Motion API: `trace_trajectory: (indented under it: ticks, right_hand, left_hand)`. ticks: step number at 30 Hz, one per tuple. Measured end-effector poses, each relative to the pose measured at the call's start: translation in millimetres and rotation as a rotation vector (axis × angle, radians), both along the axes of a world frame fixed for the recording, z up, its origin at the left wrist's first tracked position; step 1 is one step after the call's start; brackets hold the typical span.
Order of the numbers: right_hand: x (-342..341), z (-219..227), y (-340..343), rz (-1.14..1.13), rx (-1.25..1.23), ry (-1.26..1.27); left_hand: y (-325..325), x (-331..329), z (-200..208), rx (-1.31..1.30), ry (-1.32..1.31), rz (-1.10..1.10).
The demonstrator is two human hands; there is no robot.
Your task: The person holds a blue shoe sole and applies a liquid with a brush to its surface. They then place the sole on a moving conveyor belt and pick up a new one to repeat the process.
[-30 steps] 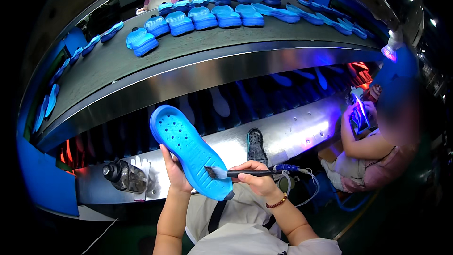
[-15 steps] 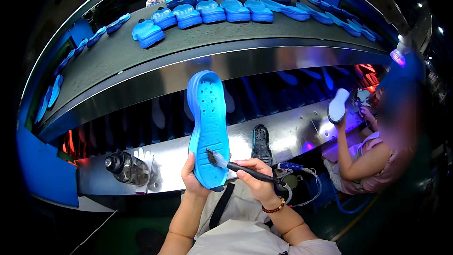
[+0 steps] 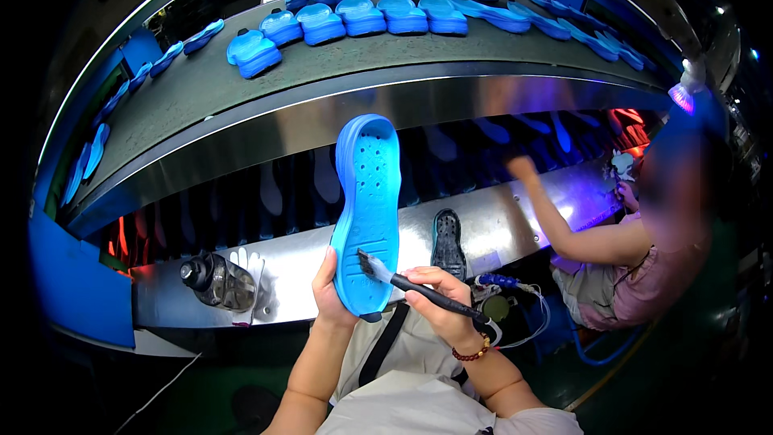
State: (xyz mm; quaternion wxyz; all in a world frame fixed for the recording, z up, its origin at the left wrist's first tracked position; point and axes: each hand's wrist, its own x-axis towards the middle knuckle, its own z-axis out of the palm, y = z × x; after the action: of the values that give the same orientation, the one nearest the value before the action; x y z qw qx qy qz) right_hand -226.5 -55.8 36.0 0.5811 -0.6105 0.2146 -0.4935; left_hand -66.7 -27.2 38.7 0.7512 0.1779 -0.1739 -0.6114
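Note:
Upright before me is a blue shoe sole (image 3: 372,193), its hollow inner side with small holes facing me. My left hand (image 3: 334,294) is closed round its lower left edge, the thumb along the side. In my right hand (image 3: 439,306) is a black-handled brush (image 3: 431,294), gripped between thumb and fingers. The dark bristle tip rests on the lower part of the sole's inner face, near the ridged lines. Some of my left fingers are hidden behind the sole.
Several blue soles (image 3: 322,24) stand along the dark conveyor belt (image 3: 185,105). On the metal ledge (image 3: 290,274) are a dark bottle (image 3: 217,280), a white glove (image 3: 250,270) and a black sole (image 3: 448,246). A co-worker (image 3: 628,266) sits at the right, one arm stretched toward the lower rack.
The sole in my left hand has shifted slightly right and turned a little, with the brush still on it. The co-worker no longer holds the white sole, and that arm now reaches forward.

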Motion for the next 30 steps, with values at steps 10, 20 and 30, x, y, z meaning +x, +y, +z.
trace_trajectory:
  ticks: [10, 20, 30]
  right_hand:
    - [-0.9, 33.8, -7.6, 0.093, -0.329, 0.206]
    - [1.4, 33.8, -13.3, 0.255, -0.158, 0.119]
    - [2.0, 40.8, -33.4, 0.265, -0.221, 0.060]
  left_hand:
    - [-21.3, 12.5, 9.1, 0.002, 0.061, -0.050]
    - [-15.6, 18.0, 14.1, -0.020, 0.114, -0.068]
    - [-11.4, 31.1, 14.8, 0.027, 0.084, -0.050]
